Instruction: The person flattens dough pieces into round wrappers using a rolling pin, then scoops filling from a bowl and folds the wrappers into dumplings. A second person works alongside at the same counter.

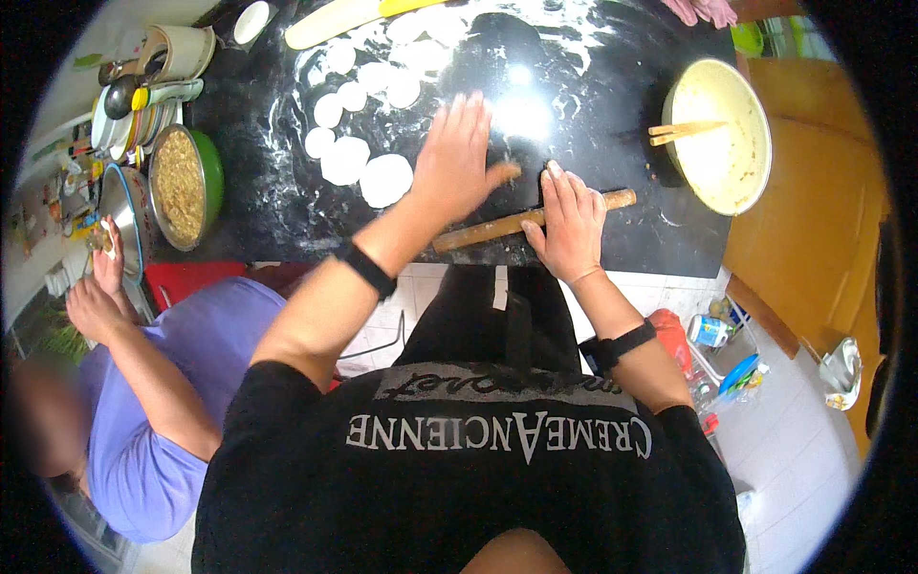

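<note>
My left hand (455, 161) is held over the floured black tabletop, fingers together and thumb spread, with nothing seen in it; its underside is hidden. My right hand (574, 222) lies on a wooden rolling pin (488, 231), near its right end, and the pin slants along the table's near edge. White dough rounds lie left of my left hand: two larger ones, a dough wrapper (387, 181) and another (345, 161), with several smaller dough pieces (328, 111) beyond them. More rounds lie towards the far side, partly lost in flour and glare.
A green bowl of filling (179, 186) stands at the table's left edge, near stacked plates (136, 129). A person in a purple shirt (165, 344) works at the left, holding a wrapper. A cream bowl (753, 172) with chopsticks (685, 131) stands right. A yellow-handled blade (337, 21) lies at the far side.
</note>
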{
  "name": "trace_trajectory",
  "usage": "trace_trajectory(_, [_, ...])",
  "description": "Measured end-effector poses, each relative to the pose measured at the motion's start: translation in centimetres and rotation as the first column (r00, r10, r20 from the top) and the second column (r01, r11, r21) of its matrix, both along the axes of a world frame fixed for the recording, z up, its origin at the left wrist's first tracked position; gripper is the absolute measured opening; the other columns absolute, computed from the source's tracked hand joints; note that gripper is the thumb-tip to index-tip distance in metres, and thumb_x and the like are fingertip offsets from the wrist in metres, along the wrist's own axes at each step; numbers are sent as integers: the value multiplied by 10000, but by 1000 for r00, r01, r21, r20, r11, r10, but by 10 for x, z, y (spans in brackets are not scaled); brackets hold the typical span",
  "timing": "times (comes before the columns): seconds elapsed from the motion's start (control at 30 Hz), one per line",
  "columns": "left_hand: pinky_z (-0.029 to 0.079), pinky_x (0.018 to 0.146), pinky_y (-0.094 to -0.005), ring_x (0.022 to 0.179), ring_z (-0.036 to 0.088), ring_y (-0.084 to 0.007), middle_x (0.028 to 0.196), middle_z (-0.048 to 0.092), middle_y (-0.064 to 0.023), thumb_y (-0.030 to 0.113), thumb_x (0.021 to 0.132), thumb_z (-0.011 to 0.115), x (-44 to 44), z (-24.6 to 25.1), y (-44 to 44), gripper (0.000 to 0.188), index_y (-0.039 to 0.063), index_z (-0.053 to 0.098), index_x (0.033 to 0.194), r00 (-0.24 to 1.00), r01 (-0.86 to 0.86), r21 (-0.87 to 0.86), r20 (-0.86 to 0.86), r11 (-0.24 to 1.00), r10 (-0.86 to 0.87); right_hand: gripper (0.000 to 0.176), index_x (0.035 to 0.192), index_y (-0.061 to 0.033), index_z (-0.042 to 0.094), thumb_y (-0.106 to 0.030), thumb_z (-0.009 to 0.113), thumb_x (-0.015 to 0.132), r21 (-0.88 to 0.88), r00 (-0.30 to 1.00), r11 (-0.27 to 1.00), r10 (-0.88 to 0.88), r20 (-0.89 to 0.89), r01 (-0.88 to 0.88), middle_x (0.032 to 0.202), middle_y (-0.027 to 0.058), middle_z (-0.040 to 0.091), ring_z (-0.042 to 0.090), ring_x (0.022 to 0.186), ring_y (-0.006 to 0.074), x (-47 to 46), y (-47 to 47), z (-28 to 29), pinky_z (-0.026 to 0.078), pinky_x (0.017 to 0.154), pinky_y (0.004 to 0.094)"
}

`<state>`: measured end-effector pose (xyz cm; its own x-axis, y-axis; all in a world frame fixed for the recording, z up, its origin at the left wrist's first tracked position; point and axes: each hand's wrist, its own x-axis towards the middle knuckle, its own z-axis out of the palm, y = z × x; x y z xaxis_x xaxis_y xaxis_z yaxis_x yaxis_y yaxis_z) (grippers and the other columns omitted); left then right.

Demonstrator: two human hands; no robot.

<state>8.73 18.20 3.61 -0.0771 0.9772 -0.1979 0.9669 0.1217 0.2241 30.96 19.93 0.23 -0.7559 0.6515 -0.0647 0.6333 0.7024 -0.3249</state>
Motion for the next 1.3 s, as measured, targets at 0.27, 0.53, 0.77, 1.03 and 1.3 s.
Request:
trace_trajectory(0.27, [121,1106,-642,1436,231,-352,1545,293,-146,678,833,485,2,-60,63,839,162,353,1481,990,-20,328,-123,944,64,736,1370,1,429,-307,696,756,-14,998,1000,-12,-67,11,1462,134,385,377,1306,306,6,-5,-14,276,1051,472])
trace_trajectory(0.53, [519,845,-386,946,666,-311,1022,675,-160,246,818,698,-43,-18,29,312,38,660,1048,849,-449,88,353,889,394,604,1271,8,515,-293,675,773,45,992,998,-47,116,42,1448,153,398,446,1205,341,1,23,-5,354,983,471])
trace_trajectory(0.77, [503,823,-441,942,618,-370,938,647,-171,241,746,727,29,-1,-16,273,44,640,914,969,-93,8,230,996,89,633,1376,4,422,-322,604,864,123,996,991,32,89,-43,1488,195,348,338,1372,350,-9,29,-4,270,1107,491])
trace_trajectory(1.03, [495,828,-486,902,629,-403,912,658,-226,203,832,609,27,-12,-23,194,51,641,947,877,-262,19,423,965,230,652,1401,14,376,-398,508,914,282,988,956,-42,-148,82,1481,202,369,319,1388,340,-70,54,38,244,1129,488])
trace_trajectory(1.3, [507,800,-467,884,641,-388,887,668,-202,238,800,628,22,-11,-32,228,41,654,911,889,-239,-183,353,954,290,673,1394,17,401,-440,507,913,279,1000,960,25,-5,-23,1495,178,363,318,1397,314,-44,31,23,224,1129,501])
